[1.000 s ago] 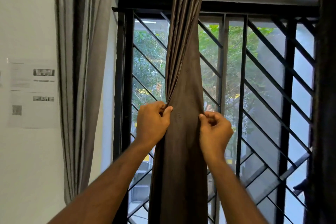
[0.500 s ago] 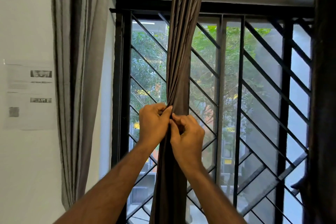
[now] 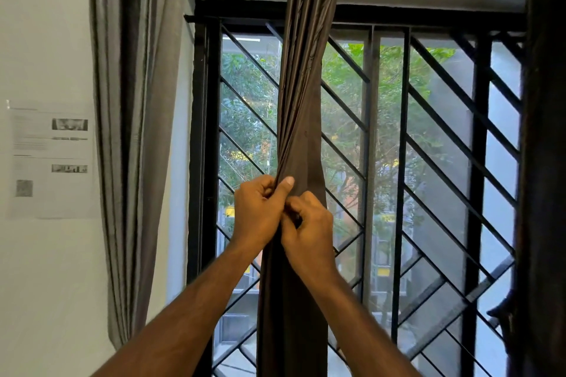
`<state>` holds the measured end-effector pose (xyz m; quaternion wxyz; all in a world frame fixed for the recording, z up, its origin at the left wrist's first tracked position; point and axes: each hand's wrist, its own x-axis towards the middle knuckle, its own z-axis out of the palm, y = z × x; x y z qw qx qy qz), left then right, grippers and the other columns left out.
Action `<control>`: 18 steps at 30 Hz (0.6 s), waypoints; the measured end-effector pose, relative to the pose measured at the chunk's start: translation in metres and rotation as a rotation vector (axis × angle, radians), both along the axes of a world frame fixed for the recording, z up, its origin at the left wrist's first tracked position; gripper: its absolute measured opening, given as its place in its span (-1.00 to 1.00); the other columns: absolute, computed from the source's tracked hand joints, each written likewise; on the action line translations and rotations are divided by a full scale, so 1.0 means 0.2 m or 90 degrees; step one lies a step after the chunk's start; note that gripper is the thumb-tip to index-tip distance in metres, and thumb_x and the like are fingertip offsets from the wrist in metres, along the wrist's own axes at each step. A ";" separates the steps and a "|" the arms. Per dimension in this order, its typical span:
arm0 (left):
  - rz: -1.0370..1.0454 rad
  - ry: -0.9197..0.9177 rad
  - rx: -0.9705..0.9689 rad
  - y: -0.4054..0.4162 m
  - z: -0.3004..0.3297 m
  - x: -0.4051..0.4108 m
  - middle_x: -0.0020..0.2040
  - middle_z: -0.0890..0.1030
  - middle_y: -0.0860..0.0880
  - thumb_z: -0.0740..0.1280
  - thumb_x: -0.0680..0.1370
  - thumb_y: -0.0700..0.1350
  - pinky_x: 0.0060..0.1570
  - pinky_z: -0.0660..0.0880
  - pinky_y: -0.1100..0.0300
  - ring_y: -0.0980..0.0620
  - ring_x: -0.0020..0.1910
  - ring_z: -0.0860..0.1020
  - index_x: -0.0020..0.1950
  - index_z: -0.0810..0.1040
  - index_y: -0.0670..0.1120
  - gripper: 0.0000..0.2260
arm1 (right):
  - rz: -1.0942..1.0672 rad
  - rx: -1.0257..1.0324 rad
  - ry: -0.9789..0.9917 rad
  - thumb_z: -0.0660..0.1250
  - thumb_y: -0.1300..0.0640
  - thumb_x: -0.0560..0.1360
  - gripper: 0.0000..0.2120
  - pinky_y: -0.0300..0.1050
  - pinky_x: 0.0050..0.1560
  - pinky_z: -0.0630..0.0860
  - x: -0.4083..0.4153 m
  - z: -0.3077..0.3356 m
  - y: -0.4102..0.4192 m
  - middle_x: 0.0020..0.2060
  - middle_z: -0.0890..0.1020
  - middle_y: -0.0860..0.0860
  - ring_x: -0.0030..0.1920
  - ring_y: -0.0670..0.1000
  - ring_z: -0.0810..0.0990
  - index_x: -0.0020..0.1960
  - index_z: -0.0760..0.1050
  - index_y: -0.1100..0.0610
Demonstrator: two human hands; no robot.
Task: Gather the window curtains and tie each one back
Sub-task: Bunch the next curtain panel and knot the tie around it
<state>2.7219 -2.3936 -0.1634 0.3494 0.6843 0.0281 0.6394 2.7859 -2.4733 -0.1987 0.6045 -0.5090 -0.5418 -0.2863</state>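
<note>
The brown curtain (image 3: 301, 138) hangs at centre, bunched before the window grille (image 3: 428, 162). The left hand (image 3: 260, 211) and right hand (image 3: 309, 229) both clamp its folds, touching. Best to keep the bundle tight while winding. A grey curtain (image 3: 131, 131) hangs at nine o'clock.

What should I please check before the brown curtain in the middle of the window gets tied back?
1. Left hand grips the brown pleated fabric curtain: ok.
2. Right hand pinches the same bunch: ok.
3. Curtain gathered narrow at the hands: ok.
4. Fabric below the hands fully gathered: not ok, it hangs wider.
5. Tie-back cord or hook to hand: cannot tell.
6. Grey curtain by the wall tied: not ok.
</note>
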 end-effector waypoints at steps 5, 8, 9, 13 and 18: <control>0.062 0.017 0.040 0.09 0.02 -0.04 -0.55 0.20 0.11 0.45 0.54 -0.20 -0.43 0.14 0.20 0.16 -0.48 0.14 -0.47 0.20 0.00 -0.48 | 0.146 -0.041 0.041 0.43 0.25 0.47 -0.83 -0.28 0.01 0.51 0.06 0.00 -0.07 -0.14 0.64 -0.07 -0.04 -0.06 0.62 0.00 0.74 0.07; 0.047 0.017 0.053 0.10 0.02 -0.07 -0.52 0.22 0.10 0.43 0.55 -0.14 -0.39 0.17 0.14 0.09 -0.46 0.17 -0.47 0.24 -0.06 -0.52 | 0.062 0.078 0.272 0.48 0.20 0.51 -0.75 -0.16 0.09 0.57 0.18 0.03 -0.08 0.07 0.64 -0.04 0.06 -0.09 0.61 0.08 0.64 -0.13; 0.046 0.019 0.054 0.10 0.02 -0.07 -0.52 0.23 0.10 0.43 0.56 -0.16 -0.39 0.19 0.14 0.09 -0.46 0.18 -0.47 0.25 -0.04 -0.51 | 0.060 0.052 0.347 0.48 0.12 0.52 -0.73 -0.07 0.12 0.58 0.23 0.05 -0.06 0.15 0.62 -0.05 0.11 -0.06 0.60 0.15 0.59 -0.16; 0.046 0.028 0.055 0.08 0.02 -0.09 -0.52 0.25 0.12 0.43 0.57 -0.20 -0.39 0.22 0.15 0.11 -0.48 0.20 -0.46 0.28 -0.01 -0.51 | 0.205 -0.054 0.521 0.46 0.00 0.55 -0.71 0.13 0.23 0.61 0.33 0.06 0.00 0.12 0.70 -0.03 0.12 0.01 0.68 0.25 0.60 -0.01; 0.214 0.052 0.153 0.08 0.03 -0.10 -0.53 0.29 0.05 0.38 0.54 -0.04 -0.45 0.30 0.07 0.05 -0.51 0.28 -0.46 0.24 -0.03 -0.55 | 0.030 0.090 0.515 0.53 0.17 0.49 -0.94 0.11 0.03 0.67 0.27 0.07 -0.06 -0.27 0.71 0.03 -0.21 -0.02 0.69 -0.06 0.71 0.14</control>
